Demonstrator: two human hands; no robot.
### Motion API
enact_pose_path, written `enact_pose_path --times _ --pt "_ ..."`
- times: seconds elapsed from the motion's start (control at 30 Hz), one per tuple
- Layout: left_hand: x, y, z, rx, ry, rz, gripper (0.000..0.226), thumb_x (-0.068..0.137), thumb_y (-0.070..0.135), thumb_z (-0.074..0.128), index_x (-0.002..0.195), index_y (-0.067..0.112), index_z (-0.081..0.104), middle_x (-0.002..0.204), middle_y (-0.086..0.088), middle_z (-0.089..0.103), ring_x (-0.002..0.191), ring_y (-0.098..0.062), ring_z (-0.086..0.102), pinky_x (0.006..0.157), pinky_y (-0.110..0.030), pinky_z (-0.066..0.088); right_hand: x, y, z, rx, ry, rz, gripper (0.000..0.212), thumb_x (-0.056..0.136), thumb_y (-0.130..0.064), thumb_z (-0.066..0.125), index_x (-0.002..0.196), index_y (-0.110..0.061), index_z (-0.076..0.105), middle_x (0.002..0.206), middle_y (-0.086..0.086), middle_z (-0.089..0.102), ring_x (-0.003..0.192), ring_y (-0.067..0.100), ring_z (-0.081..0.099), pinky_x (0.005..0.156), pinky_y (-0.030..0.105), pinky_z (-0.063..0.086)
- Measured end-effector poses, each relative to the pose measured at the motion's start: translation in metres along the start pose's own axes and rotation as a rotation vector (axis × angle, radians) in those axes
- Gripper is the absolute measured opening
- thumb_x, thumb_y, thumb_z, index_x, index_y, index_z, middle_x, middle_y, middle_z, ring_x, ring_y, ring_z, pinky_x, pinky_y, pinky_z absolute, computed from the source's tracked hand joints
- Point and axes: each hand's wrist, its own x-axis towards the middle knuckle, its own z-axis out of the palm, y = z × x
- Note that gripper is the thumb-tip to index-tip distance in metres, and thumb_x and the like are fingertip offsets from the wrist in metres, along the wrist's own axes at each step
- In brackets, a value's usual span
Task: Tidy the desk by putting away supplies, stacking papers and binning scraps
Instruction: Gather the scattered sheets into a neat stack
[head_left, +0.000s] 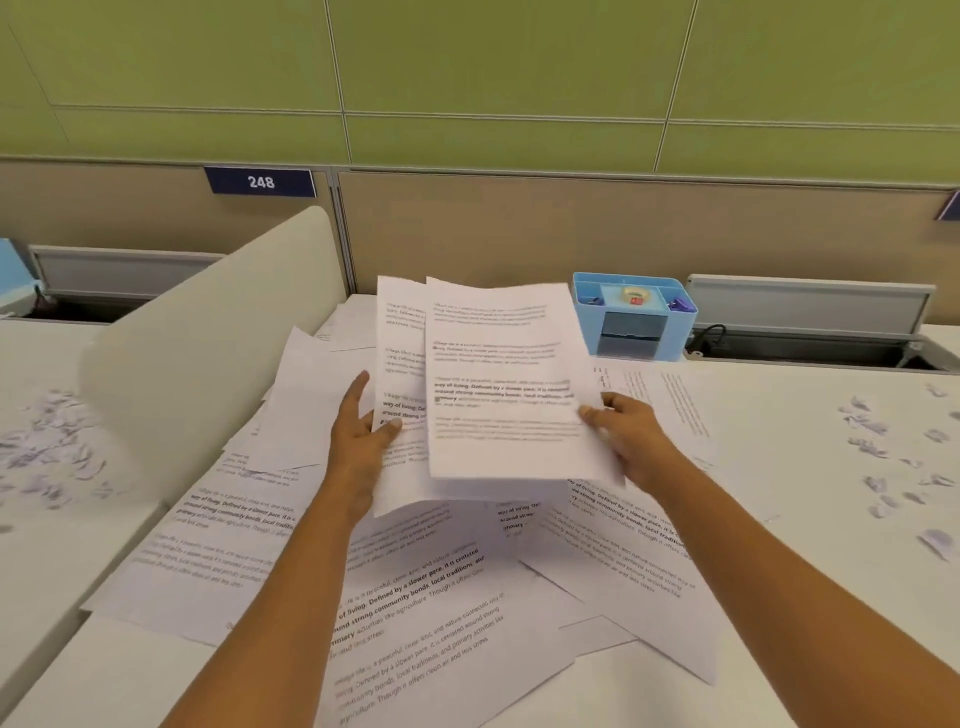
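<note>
Pinching a raised sheaf of printed sheets (498, 384) by its side edges, the left hand (363, 431) and right hand (631, 431) hold it just left of the blue organizer (631, 332); bold type reads "Defined by a slower pace". Nearer than the organizer lie loose papers (415, 597), to its right paper scraps (878, 467), and up-left a "248" sign (261, 182).

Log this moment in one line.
step: stacking; left hand: pinches printed white paper sheets, left edge; right hand: pinches right edge; loose printed sheets: spread on white desk; torn paper scraps: unbinned
</note>
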Motion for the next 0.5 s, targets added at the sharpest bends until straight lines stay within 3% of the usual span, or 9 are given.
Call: enact_pose_path --times 0.1,0.23,0.37,0.43,0.5 --pt "-0.009 0.001 0.001 -0.072 -0.054 -0.027 0.062 0.089 -0.006 0.051 0.14 0.027 0.036 0.105 -0.006 0.064 0.084 -0.016 0.064 0.058 -0.025 0.057 -0.008 0.013 0.011 -0.045 -0.055 0.017 0.015 0.085 -0.008 0.065 0.098 -0.008 0.059 0.113 0.014 0.065 0.093 0.028 0.063 0.086 0.04 0.053" --pt "-0.018 0.0 0.0 -0.091 -0.098 -0.026 0.044 0.092 0.007 0.052 0.131 0.027 0.048 0.102 0.003 0.067 0.082 -0.011 0.067 0.059 -0.023 0.057 -0.02 0.018 0.015 0.032 -0.267 0.07 0.036 0.082 -0.013 0.067 0.116 -0.008 0.056 0.114 0.009 0.067 0.096 0.027 0.067 0.081 0.04 0.056" --pt "-0.021 0.002 -0.006 -0.062 -0.185 -0.071 0.03 0.096 0.034 0.042 0.117 0.025 0.062 0.101 0.001 0.072 0.092 -0.018 0.069 0.074 -0.036 0.057 -0.033 0.025 0.02 0.087 -0.372 -0.031 0.042 0.081 -0.003 0.065 0.121 -0.01 0.056 0.116 0.008 0.067 0.103 0.028 0.065 0.086 0.043 0.055" --pt "-0.022 0.003 -0.009 -0.074 -0.247 -0.108 0.024 0.096 0.027 0.045 0.11 0.021 0.064 0.096 0.0 0.074 0.088 -0.019 0.07 0.07 -0.034 0.059 -0.038 0.029 0.024 0.101 -0.318 -0.094 0.042 0.08 0.0 0.065 0.12 -0.009 0.057 0.116 0.01 0.067 0.103 0.029 0.065 0.087 0.044 0.054" --pt "-0.021 0.006 -0.014 -0.024 -0.298 -0.059 0.027 0.088 0.005 0.056 0.111 0.017 0.061 0.096 0.0 0.073 0.087 -0.019 0.07 0.07 -0.032 0.059 -0.043 0.028 0.028 0.114 -0.269 -0.141 0.038 0.08 0.001 0.065 0.117 -0.009 0.059 0.114 0.012 0.067 0.101 0.03 0.066 0.086 0.045 0.054"
